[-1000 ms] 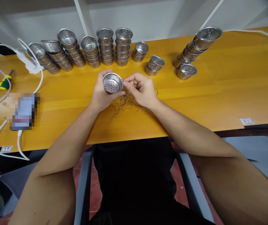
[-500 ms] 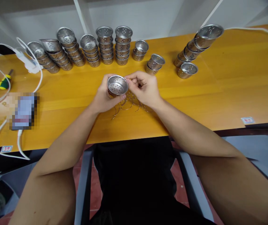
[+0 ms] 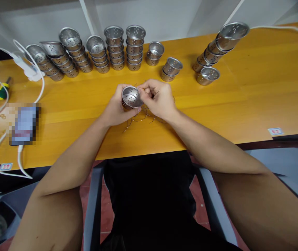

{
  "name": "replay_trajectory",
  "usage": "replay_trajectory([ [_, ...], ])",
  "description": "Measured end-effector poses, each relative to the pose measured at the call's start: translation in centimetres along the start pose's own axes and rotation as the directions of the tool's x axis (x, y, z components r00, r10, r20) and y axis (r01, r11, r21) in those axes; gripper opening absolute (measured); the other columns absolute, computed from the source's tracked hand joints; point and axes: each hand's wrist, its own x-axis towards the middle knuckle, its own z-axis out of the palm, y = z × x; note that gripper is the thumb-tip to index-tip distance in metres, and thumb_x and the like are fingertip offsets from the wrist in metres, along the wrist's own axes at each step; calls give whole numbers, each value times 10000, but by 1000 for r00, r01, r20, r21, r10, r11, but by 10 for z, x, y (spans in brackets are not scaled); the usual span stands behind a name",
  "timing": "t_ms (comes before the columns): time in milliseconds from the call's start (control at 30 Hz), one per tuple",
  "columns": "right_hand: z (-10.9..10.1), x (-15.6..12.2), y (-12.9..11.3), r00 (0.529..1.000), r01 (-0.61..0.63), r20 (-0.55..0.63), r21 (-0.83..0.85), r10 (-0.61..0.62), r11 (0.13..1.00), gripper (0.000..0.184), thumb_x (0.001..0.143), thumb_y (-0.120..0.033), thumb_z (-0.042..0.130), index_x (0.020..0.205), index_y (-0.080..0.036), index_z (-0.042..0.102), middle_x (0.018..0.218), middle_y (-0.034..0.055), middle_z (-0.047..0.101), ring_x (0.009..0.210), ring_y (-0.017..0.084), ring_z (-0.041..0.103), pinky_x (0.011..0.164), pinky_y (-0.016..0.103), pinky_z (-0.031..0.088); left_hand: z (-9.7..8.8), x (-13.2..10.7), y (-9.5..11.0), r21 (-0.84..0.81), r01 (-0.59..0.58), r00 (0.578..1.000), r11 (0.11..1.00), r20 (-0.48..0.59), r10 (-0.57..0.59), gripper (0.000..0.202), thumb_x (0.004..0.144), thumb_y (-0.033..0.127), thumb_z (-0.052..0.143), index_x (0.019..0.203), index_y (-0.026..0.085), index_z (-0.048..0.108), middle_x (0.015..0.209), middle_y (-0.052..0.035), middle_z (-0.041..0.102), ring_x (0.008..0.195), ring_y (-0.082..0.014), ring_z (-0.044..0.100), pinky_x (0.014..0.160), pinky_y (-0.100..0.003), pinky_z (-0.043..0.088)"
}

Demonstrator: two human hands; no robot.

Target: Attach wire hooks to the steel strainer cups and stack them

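My left hand (image 3: 116,108) grips a small perforated metal cup (image 3: 131,97), tilted so its holed bottom faces me. My right hand (image 3: 159,99) is closed in a pinch at the cup's right rim; what its fingertips hold is too small to make out, possibly a thin wire. Under both hands lies a loose pile of thin wire rings (image 3: 141,118) on the yellow wooden table (image 3: 243,97).
Several stacks of the same metal cups (image 3: 117,48) line the table's far edge; a leaning stack (image 3: 220,43) and loose cups stand at the right. At the left lie a white cable (image 3: 21,66), a screwdriver (image 3: 1,91) and a blurred phone (image 3: 23,123).
Both hands with the cup have drifted slightly right and closer together. The cup has tilted more toward the right hand, whose fingers now press at its rim.
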Motion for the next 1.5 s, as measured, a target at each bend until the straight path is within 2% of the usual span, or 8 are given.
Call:
replay_trajectory([
  [300,3,2,7,999,-30,-11,61,31,998,278,1170,-529,955,1104,-289,830,774,-19,563,685,203,483,618,393,504,2,1,-4,55,-36,999,998,-10,37,1075,849,901,1162,1576,318,627,1420,-107,817,1293,-365,878,1117,-589,775],
  [467,9,-1,6,999,-4,-51,58,7,998,120,1146,-353,944,1177,-285,850,722,-57,505,670,200,475,651,384,518,7,1,-10,74,-35,999,997,-10,36,1212,716,944,1217,1581,339,621,1467,-95,843,1246,-345,877,1026,-559,756],
  [700,14,-1,0,999,-38,-4,144,39,989,126,1070,-195,889,1063,-278,794,694,-80,491,630,165,443,617,327,434,9,1,14,90,20,999,996,-51,-15,1029,842,1019,1079,1478,303,703,1319,-81,847,1142,-324,876,1036,-517,722],
  [800,7,3,-7,998,-49,57,195,38,980,121,1115,-312,847,1021,-254,798,723,-49,579,641,153,463,614,308,411,6,2,18,78,-1,999,997,-54,5,919,929,1031,1001,1419,302,730,1249,-67,843,1054,-284,843,979,-481,705],
  [900,-4,7,-15,980,-57,199,290,-1,955,355,1176,-560,879,1033,-240,823,795,-13,661,696,153,529,648,298,463,1,3,17,32,-9,998,999,-68,11,822,1011,1022,925,1360,299,746,1196,-59,844,998,-245,809,893,-431,688],
  [1033,-16,11,-23,939,-96,341,376,-41,922,582,1055,-773,1068,1066,-243,828,870,-3,711,750,147,558,674,288,504,-3,3,13,-39,-13,997,999,-73,10,793,1035,1034,890,1360,322,757,1137,-43,819,937,-223,769,809,-401,657],
  [1367,-20,12,-28,913,-130,404,422,-57,897,647,1019,-819,1106,1110,-250,811,850,-24,648,760,156,571,673,306,526,-7,3,15,-87,31,999,996,-29,-33,843,985,1079,896,1381,347,757,1201,-52,814,1023,-257,798,900,-454,698],
  [1500,-21,11,-26,918,-146,395,400,-26,905,641,994,-792,1135,1083,-259,790,847,-33,611,766,158,539,662,303,501,-6,2,15,-70,19,1000,997,-9,-19,975,842,1053,1053,1427,343,732,1271,-60,829,1108,-285,844,978,-483,743],
])
